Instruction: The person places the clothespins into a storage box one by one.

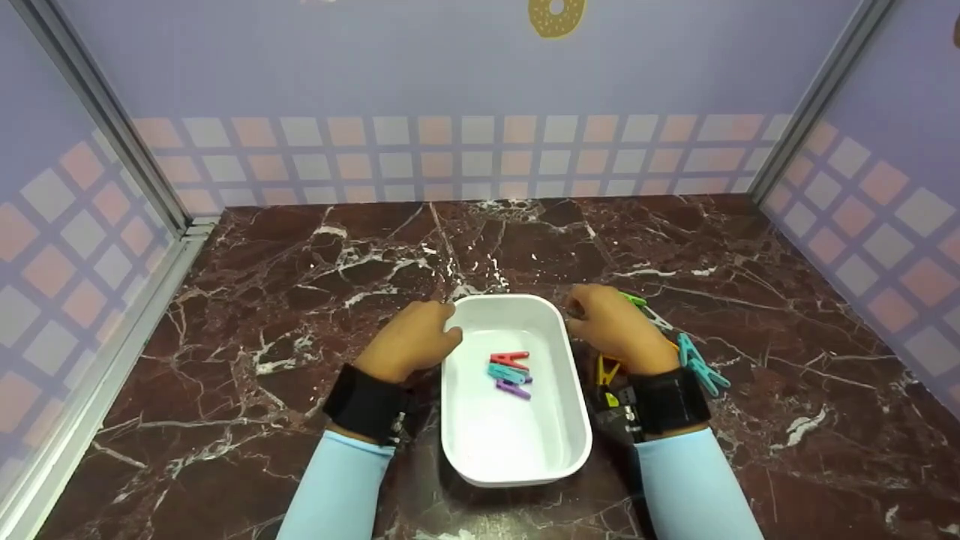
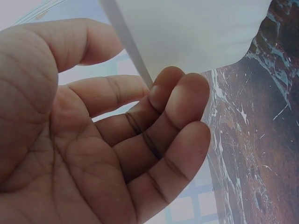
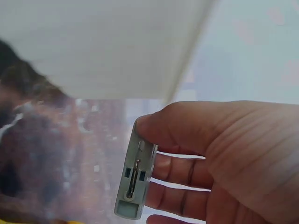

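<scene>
A white rectangular dish (image 1: 510, 298) sits at the middle front of the marble top. In it lie a red clothespin (image 1: 510, 360), a teal one (image 1: 506, 373) and a purple one (image 1: 514, 388). My left hand (image 1: 427, 334) rests against the dish's left rim; in the left wrist view its fingers (image 2: 163, 121) are loosely curled by the dish wall (image 2: 196, 32) and hold nothing. My right hand (image 1: 607, 322) is at the right rim. In the right wrist view this hand (image 3: 156, 149) pinches a pale grey clothespin (image 3: 135, 175) between thumb and fingers, beside the dish (image 3: 107, 46).
A loose pile of clothespins lies right of the dish under and around my right hand: teal ones (image 1: 697, 366), a yellow one (image 1: 606, 371), a green one (image 1: 634, 300). Tiled walls close the marble top (image 1: 300, 247) on three sides.
</scene>
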### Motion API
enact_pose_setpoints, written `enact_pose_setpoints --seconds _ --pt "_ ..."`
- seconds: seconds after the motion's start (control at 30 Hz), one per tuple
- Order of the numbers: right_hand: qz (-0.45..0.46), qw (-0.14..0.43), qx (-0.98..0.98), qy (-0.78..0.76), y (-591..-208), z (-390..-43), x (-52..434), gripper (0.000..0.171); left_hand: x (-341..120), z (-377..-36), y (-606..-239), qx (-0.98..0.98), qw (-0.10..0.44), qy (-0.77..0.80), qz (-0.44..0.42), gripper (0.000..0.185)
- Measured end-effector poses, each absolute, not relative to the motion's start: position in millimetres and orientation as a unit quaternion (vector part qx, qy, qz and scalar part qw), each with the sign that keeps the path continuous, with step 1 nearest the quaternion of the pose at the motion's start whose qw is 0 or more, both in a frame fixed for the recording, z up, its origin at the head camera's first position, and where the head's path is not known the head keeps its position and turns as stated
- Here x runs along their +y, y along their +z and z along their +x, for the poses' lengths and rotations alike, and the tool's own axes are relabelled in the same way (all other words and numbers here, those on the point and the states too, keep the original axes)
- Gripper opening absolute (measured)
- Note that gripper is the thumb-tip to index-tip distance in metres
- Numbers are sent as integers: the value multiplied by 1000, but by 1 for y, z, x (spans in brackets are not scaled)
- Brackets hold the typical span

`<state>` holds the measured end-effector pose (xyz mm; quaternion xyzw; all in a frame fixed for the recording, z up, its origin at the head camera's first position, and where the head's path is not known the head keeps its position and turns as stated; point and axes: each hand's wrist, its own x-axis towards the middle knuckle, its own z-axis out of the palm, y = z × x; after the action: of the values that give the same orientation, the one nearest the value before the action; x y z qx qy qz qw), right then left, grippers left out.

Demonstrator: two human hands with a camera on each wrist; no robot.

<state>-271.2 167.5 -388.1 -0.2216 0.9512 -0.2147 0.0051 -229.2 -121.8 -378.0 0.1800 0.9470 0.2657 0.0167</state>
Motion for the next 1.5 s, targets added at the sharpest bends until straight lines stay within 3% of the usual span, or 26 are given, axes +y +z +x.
enact_pose_setpoints --seconds 0.47,0.7,0.87,1.13,1.3,1.5 --pt "-256 -31 946 -198 -354 -246 148 17 -123 -231 -381 948 21 265 176 32" --pt "-277 -34 944 -173 -354 -238 130 19 -122 -232 -380 949 18 262 176 16" --pt "-309 -44 937 -157 -360 -235 117 17 -122 -232 -380 948 18 265 176 17" --pt "-333 -20 936 -109 -374 -233 100 19 -122 -232 -380 948 25 271 163 34" --pt "-341 1 934 -105 -383 -233 93 19 -122 -232 -381 950 17 260 172 11" --pt "-343 26 934 -94 -390 -235 89 16 -123 -232 -381 951 5 244 193 16"
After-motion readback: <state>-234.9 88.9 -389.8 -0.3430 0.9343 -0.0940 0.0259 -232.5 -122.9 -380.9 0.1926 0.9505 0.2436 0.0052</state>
